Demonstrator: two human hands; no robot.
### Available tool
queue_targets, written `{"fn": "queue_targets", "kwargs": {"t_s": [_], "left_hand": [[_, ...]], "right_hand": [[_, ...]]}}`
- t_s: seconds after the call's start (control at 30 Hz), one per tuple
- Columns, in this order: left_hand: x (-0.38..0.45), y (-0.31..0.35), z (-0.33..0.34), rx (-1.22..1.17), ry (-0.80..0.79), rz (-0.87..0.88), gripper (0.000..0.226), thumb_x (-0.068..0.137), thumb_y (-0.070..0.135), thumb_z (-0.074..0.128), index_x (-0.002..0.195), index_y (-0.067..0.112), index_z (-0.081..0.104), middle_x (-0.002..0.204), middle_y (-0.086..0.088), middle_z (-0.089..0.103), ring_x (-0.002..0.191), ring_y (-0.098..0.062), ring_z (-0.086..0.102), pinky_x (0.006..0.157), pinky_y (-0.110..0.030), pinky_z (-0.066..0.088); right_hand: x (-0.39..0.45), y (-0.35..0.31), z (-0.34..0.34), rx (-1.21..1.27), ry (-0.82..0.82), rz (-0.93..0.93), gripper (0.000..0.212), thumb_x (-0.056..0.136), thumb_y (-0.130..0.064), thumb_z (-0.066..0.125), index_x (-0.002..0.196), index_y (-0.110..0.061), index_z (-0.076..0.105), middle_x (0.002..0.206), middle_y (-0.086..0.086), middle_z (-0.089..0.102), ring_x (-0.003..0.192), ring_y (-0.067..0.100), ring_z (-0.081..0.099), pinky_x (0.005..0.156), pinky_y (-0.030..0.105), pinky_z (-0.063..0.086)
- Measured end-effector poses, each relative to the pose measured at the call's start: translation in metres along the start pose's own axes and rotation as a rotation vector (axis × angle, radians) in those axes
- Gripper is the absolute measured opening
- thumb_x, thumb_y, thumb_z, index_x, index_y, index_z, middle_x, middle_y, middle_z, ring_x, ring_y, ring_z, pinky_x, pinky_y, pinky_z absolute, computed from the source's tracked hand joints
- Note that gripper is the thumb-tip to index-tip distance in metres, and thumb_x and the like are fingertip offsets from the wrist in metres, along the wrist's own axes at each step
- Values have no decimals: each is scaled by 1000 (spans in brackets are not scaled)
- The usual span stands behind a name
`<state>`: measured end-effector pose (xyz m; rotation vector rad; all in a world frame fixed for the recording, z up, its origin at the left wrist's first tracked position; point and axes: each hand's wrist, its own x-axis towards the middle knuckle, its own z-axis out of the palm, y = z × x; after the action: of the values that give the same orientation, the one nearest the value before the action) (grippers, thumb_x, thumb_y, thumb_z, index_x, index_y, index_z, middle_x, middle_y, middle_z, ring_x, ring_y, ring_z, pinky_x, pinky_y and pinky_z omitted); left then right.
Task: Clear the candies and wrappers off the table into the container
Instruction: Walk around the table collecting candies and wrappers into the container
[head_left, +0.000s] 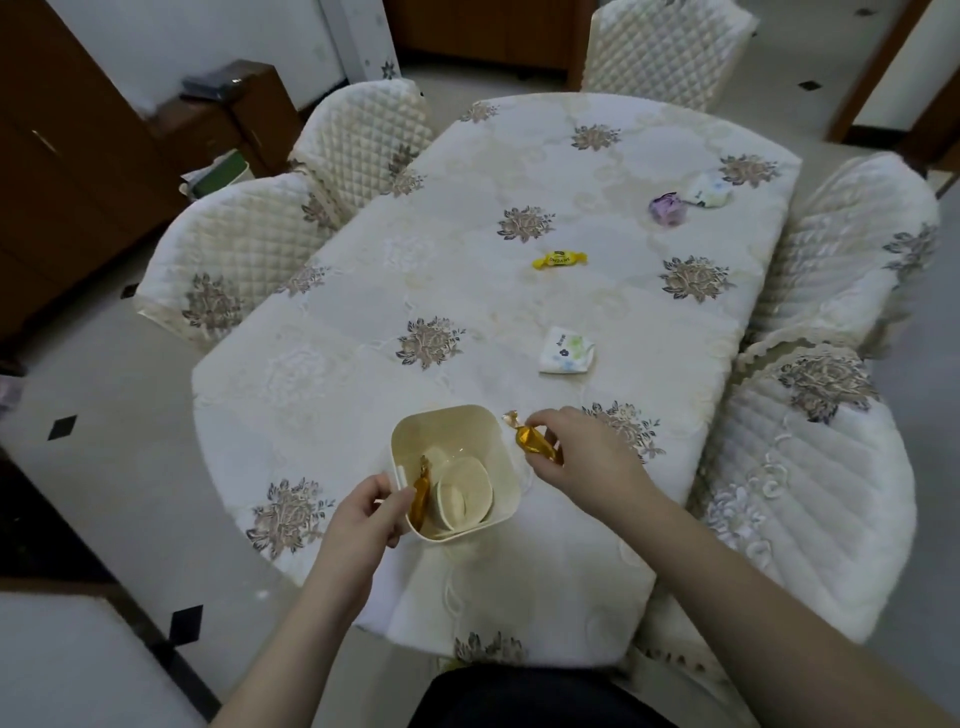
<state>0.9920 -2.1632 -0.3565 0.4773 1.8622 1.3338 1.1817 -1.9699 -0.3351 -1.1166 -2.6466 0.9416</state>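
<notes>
Right hand (582, 457) pinches gold candy (535, 441) — far wrappers (691, 202) blurred.

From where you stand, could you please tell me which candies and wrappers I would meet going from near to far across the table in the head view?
Gold candy in the right hand → white floral wrapper → yellow candy → purple wrapper → white-green wrapper.

left hand (371, 512): forearm reaching in from lower left, fingers curled in a grip, thumb uppermost | right hand (582, 457): forearm stretched in from lower right, wrist bent, thumb and fingertips pinched shut, knuckles up
</notes>
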Motion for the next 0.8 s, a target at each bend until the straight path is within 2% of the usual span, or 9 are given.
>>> {"fn": "queue_targets", "kwargs": {"t_s": [0.13, 0.23, 0.33, 0.47, 0.63, 0.8], "left_hand": [[2, 3, 12, 38, -54, 7, 23, 70, 40, 70, 64, 23, 57, 56, 4, 48, 52, -12, 40, 55, -28, 35], [1, 6, 21, 93, -94, 30, 24, 69, 48, 69, 64, 27, 59, 56, 6, 52, 54, -11, 45, 55, -27, 39], [-1, 10, 26, 106, -107, 57, 21, 70, 49, 66, 65, 30, 60, 56, 7, 53, 54, -12, 45, 55, -26, 40], [-2, 15, 27, 114, -101, 76, 17, 71, 48, 66, 64, 33, 61, 57, 7, 54, 55, -12, 45, 54, -24, 40], [2, 16, 22, 115, -81, 77, 17, 73, 43, 67, 67, 29, 62, 59, 5, 54, 55, -12, 45, 55, -24, 40], [12, 19, 19, 1, -38, 71, 41, 76, 36, 66, 84, -3, 56, 58, 2, 48, 53, -12, 40, 55, -28, 34]], "right_hand": [[-15, -31, -1, -19, -87, -107, 36, 86, -38, 61, 121, -32, 57, 107, -4, 60, 94, 19, 60, 76, 31, 46], [-10, -47, 7, -11, -132, -74, 28, 86, -32, 61, 112, -21, 62, 104, 3, 63, 97, 23, 59, 78, 32, 45], [-2, -59, 12, 34, -148, -35, 23, 86, -33, 61, 100, -14, 64, 97, 7, 65, 92, 25, 61, 72, 32, 45], [0, -60, 7, 78, -136, -9, 44, 88, -42, 60, 127, -20, 57, 110, 2, 64, 102, 19, 59, 85, 32, 47], [2, -30, -19, 30, 65, 2, 30, 89, -43, 54, 116, -31, 60, 100, -10, 63, 92, 12, 61, 77, 31, 48], [23, 10, -36, -36, 185, 118, 30, 91, -36, 53, 118, -26, 60, 105, -6, 63, 92, 15, 61, 75, 31, 46]]}}
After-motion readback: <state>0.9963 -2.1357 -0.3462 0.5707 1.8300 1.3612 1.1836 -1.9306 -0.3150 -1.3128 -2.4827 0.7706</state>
